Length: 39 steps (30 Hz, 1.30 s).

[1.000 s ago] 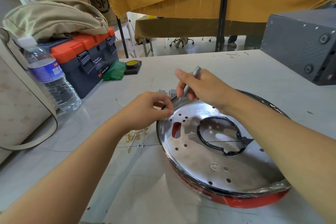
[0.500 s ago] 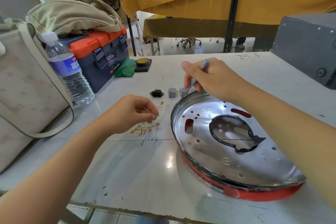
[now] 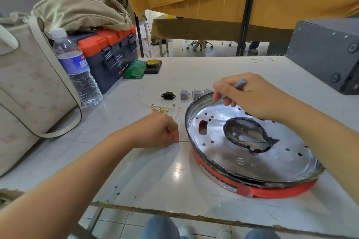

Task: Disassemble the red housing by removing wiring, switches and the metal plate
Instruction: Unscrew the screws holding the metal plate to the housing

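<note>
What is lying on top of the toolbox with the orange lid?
A crumpled beige fabric bag rests on the orange-lidded dark blue toolbox, covering the lid's rear part; whatever lies beneath it is hidden.

Left hand [image 3: 161, 132] low on my side, fingers curled into loose fist, knuckles up, fingertips pinched together at lower right edge. Can't tell if anything's pinched in there. Left forearm runs in bare from bottom left corner. Right hand [image 3: 246, 95] further out and higher, palm down, fingers wrapped round thin grey tool, thumb stretched out to left. Right forearm comes in bare from right edge, angled up toward centre.
</note>
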Each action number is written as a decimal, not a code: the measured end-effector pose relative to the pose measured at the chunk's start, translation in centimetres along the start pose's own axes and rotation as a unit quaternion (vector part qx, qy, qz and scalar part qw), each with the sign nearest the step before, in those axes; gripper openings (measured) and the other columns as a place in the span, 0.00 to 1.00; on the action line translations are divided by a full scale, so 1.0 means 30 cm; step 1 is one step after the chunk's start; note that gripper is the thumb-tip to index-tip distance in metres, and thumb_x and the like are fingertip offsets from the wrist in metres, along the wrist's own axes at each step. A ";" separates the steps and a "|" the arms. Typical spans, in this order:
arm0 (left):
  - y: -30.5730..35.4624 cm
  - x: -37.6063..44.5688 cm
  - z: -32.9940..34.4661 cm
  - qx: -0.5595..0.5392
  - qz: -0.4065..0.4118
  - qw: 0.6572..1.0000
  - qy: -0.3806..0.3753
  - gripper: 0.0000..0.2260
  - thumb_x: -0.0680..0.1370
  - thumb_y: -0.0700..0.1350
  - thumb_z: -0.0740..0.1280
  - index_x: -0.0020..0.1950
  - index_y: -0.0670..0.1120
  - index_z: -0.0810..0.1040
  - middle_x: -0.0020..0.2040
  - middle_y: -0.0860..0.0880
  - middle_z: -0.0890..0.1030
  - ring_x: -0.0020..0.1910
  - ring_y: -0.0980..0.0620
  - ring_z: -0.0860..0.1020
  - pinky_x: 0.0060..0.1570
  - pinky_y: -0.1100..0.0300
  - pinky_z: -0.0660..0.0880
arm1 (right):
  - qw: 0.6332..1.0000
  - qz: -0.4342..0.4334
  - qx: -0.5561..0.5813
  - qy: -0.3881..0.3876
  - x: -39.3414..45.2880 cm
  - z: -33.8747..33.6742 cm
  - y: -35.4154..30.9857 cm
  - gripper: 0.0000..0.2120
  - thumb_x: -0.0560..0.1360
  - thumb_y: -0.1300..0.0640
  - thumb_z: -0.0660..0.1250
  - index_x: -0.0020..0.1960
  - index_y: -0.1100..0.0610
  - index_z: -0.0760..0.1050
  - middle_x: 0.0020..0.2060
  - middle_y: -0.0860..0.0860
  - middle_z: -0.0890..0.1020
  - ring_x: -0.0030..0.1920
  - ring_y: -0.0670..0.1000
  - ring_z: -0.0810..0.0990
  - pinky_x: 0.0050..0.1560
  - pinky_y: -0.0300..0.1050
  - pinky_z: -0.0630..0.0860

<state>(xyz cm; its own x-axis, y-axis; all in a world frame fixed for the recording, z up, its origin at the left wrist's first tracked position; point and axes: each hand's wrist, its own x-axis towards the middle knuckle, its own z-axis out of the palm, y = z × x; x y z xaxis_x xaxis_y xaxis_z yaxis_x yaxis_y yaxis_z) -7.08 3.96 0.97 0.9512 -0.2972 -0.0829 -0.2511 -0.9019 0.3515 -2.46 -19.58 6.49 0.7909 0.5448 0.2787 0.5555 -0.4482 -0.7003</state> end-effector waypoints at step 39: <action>0.131 0.107 -0.053 -0.123 -0.061 0.987 0.083 0.09 0.74 0.42 0.68 0.52 0.51 0.81 0.46 0.59 0.78 0.30 0.59 0.81 0.28 0.71 0.74 | 0.971 0.105 -0.189 -0.103 -0.124 -0.104 0.100 0.16 0.78 0.43 0.55 0.48 0.50 0.78 0.47 0.52 0.83 0.49 0.53 0.80 0.55 0.52 0.75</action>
<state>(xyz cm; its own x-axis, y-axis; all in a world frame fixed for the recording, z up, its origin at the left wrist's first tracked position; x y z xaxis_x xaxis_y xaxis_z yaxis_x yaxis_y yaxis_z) -4.73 -0.03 3.57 0.9930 -0.1177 0.0075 -0.1013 -0.8186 0.5654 -2.93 -25.15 5.42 0.8504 0.5260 -0.0098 0.4727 -0.7721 -0.4248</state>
